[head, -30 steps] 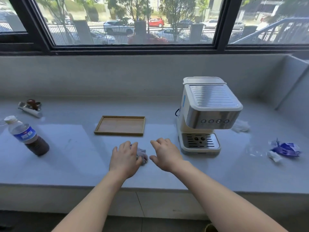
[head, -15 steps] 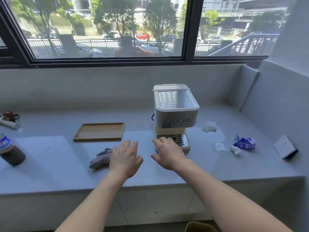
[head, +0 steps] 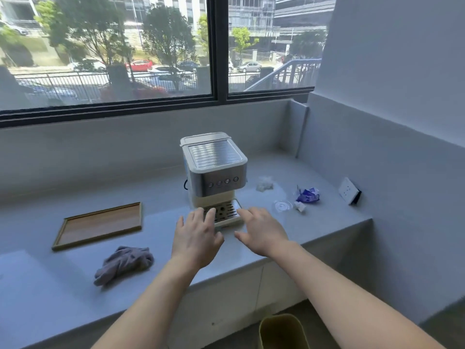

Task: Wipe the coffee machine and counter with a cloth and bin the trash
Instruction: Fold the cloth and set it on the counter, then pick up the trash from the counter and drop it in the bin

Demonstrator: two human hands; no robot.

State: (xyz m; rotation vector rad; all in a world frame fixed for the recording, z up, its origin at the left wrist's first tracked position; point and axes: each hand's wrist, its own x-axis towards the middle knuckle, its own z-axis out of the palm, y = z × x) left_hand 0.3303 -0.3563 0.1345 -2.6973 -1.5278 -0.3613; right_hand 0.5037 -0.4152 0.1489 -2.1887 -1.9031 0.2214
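I have both hands, left hand and right hand, spread empty at centre frame before the coffee machine, probably heading for the trash at right. The cloth lies loose on the bench, lower left. The bin is cut off at the bottom edge.

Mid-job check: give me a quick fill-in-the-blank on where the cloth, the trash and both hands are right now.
1. The crumpled cloth lies on the counter, held by ____ hand.
2. The wooden tray sits to the ____ of the coffee machine.
3. The blue wrapper lies on the counter to the machine's ____.
4. The left hand and right hand are both ____, fingers spread in front of the drip tray.

Missing words: neither; left; right; empty
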